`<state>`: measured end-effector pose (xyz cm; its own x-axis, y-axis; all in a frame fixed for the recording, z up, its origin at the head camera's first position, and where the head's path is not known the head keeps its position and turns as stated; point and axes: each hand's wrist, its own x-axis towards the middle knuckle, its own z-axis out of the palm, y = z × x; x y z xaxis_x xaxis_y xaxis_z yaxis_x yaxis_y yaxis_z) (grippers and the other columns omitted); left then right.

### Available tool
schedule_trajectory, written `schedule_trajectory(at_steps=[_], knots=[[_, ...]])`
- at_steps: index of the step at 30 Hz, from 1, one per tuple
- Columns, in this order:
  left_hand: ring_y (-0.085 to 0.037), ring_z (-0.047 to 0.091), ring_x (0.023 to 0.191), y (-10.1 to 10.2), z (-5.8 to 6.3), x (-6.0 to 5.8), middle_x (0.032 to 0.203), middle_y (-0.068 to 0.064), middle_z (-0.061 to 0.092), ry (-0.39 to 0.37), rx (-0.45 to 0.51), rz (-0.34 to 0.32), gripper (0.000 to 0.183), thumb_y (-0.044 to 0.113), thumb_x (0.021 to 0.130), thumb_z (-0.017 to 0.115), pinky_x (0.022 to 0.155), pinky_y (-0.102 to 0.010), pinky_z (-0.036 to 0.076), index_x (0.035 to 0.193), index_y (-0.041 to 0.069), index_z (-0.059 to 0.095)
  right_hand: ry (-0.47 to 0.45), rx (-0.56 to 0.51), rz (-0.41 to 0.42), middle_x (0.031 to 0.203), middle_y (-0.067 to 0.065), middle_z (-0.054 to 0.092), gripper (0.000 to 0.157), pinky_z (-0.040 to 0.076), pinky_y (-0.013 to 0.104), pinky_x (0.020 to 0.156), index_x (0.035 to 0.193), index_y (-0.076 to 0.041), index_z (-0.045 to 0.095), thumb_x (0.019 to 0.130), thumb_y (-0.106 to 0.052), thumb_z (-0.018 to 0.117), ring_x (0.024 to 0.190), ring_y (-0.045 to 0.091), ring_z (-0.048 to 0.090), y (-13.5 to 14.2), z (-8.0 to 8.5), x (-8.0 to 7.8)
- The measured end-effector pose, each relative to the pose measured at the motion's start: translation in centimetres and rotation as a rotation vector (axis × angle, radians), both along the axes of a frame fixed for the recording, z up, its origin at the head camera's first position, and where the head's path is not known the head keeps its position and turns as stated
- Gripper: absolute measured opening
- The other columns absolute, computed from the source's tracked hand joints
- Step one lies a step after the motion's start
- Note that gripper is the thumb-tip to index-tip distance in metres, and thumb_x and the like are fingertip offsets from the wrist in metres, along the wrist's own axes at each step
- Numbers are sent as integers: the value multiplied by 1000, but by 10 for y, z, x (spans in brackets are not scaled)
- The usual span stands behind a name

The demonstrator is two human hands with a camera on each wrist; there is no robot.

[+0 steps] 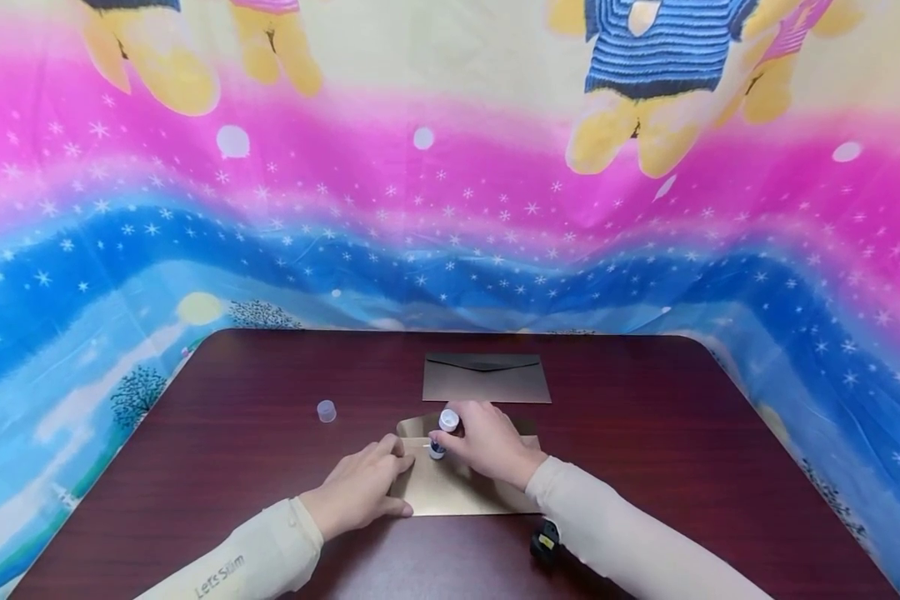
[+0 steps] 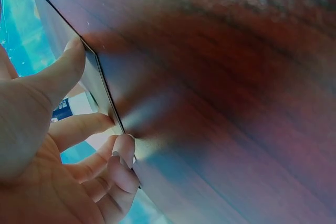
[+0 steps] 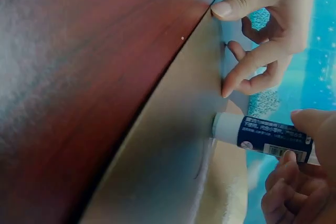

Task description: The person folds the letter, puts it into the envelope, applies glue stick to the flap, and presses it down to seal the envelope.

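Observation:
My right hand grips a glue stick with a dark blue label and white ends. The stick's lower end touches a gold envelope near the edge where its flap opens away from me. In the right wrist view a whitish streak runs along that edge. My left hand rests on the envelope's left end, thumb at the near corner and fingertips at the far one. Those fingers look relaxed in the left wrist view, touching the envelope's edge.
A second envelope, greyish brown with its flap folded down, lies farther back. To the left stands a small translucent cap. A black object sits by the right wrist. A printed cloth hangs behind the dark red table.

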<state>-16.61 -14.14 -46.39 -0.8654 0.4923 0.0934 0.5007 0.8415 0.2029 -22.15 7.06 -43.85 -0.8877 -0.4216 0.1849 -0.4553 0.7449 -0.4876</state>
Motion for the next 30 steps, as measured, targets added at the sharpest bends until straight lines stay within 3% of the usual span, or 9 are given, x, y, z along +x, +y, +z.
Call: schedule_trajectory(at_steps=[12,23,30], knots=[[-18,60,92,-1,1,-1,114,-1,58,13,-6,-14,67,44,72,88,70,-38,54,125,7,71,14,71,11,66,-8,60,18,44,25,53,77,-14,64,84,-24,77,57,7,51,0,10,-1],[-19,61,93,0,1,-1,115,-1,58,22,-8,-26,69,44,72,88,71,-38,55,126,5,70,-16,115,-28,63,-7,58,19,42,28,51,74,-14,63,82,-21,79,57,10,50,22,15,-1],[-20,62,95,-1,1,-1,115,-2,58,20,-7,-35,69,44,73,87,73,-38,56,126,4,70,-53,122,-61,65,-6,60,14,43,27,53,81,-11,69,82,-20,80,58,10,51,37,20,0]])
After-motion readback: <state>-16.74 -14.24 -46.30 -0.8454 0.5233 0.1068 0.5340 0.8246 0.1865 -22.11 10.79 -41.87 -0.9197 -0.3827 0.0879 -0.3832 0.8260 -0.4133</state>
